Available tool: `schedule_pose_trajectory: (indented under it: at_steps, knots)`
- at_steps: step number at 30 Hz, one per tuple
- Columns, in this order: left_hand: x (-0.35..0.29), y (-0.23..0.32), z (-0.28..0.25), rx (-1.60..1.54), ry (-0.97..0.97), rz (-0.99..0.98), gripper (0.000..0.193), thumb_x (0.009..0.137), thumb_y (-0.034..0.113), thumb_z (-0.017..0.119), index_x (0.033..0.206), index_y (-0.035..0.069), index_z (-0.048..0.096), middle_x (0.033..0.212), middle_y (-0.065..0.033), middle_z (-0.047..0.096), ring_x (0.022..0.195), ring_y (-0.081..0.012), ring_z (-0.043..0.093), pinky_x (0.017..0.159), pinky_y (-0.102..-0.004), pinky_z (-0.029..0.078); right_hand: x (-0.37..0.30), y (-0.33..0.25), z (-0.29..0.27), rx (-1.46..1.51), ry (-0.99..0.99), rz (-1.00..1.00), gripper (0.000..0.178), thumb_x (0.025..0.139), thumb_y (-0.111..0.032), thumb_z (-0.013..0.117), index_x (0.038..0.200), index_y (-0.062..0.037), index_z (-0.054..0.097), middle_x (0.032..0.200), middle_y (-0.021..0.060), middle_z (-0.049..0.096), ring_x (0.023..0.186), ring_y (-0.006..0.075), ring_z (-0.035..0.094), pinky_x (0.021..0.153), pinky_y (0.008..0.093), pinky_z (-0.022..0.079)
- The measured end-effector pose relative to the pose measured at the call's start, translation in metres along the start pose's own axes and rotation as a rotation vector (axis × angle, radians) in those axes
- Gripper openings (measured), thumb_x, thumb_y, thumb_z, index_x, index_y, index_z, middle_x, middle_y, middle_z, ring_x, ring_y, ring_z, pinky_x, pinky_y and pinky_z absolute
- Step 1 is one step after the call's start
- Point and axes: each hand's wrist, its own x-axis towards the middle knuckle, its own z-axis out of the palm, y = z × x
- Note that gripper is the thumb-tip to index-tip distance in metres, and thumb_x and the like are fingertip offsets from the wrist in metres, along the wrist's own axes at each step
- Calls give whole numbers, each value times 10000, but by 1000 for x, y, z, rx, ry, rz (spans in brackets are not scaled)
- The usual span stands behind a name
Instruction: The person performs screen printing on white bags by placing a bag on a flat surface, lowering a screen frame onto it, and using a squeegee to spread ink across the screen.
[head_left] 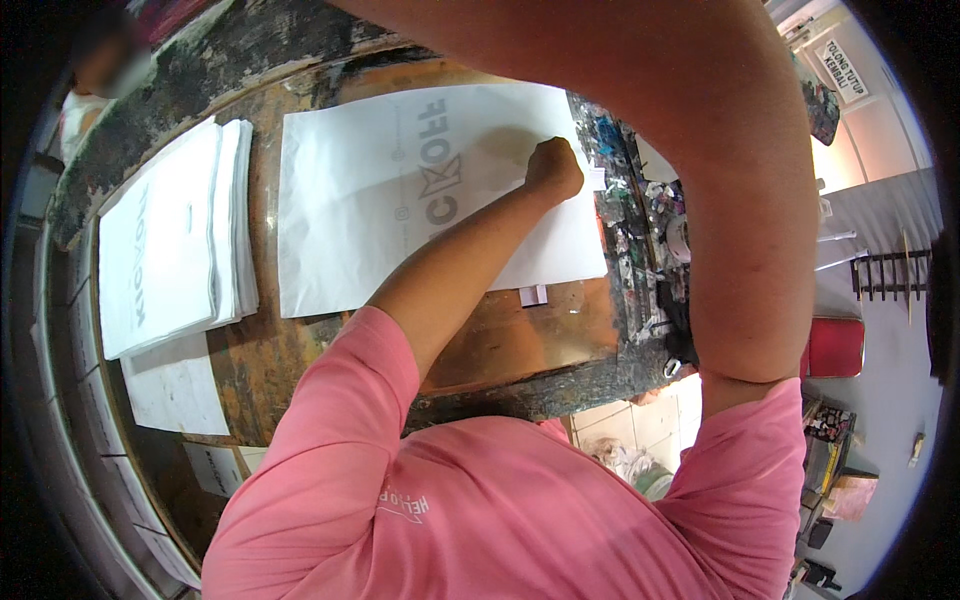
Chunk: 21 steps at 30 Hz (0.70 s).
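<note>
A large white sheet (340,180), with grey lettering showing on it, lies flat over a worn brown board on the table. My left hand (556,170) rests on it near its right edge, the fingers curled into a fist. What the fist holds, if anything, is hidden. My right arm (750,200) reaches up and across the top of the head view, and its hand is out of the picture. Small pale tabs (534,296) sit beside the sheet, one at its lower edge and another at its right edge.
A stack of white printed sheets (165,240) lies on the left of the table, with a loose white sheet (180,385) below it. Paint-stained clutter (655,230) lines the table's right side. Part of another person (85,110) shows at the far left. A red chair (836,347) stands right.
</note>
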Motion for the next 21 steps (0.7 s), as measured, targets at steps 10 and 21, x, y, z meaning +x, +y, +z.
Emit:
schedule_pose_trajectory:
  at_steps: [10, 21]
  knots:
    - [6, -30, -1, -28, 157, 57, 201, 759, 15, 615, 928, -49, 702, 985, -288, 707, 974, -436, 699, 886, -481, 567, 3, 3, 2, 31, -6, -20, 408, 956, -399, 463, 841, -37, 612, 749, 147, 562, 685, 278, 527, 673, 399, 449]
    - [66, -81, -134, 223, 157, 356, 444, 947, 266, 616, 1336, 57, 572, 1350, -225, 596, 1222, -404, 581, 1013, -490, 471, -1, 14, 6, -17, -21, 18, 409, 967, -414, 468, 911, -40, 623, 814, 166, 585, 744, 301, 551, 716, 403, 457]
